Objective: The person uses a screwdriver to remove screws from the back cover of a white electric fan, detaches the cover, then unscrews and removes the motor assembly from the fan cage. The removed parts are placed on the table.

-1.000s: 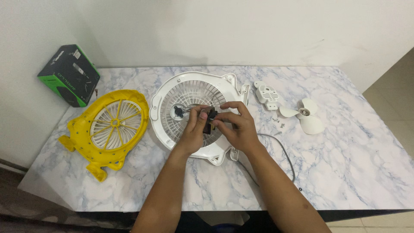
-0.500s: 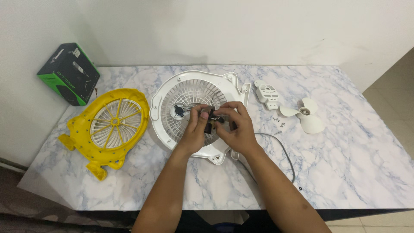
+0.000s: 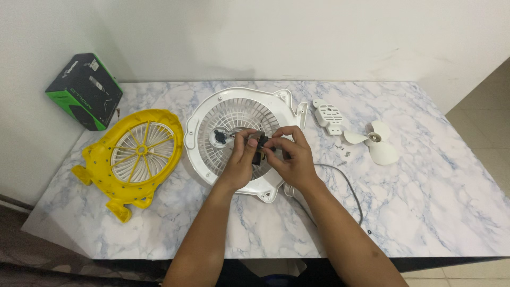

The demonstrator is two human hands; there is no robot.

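Note:
Both my hands meet over the white fan housing (image 3: 207,119), a round grille shell lying flat on the marble table (image 3: 425,202). My left hand (image 3: 240,162) and my right hand (image 3: 291,157) together grip a small dark motor part (image 3: 258,147) just above the grille. My fingers hide most of the part. A grey cable (image 3: 348,186) runs from under my right wrist across the table.
A yellow fan cover (image 3: 133,159) lies left of the housing. A black and green box (image 3: 85,90) leans on the wall at the far left. A white bracket (image 3: 329,116), a white fan blade (image 3: 376,142) and small screws (image 3: 345,152) lie to the right.
My right fingers have shifted slightly on the small part; both hands stay over the white housing. The view has barely moved.

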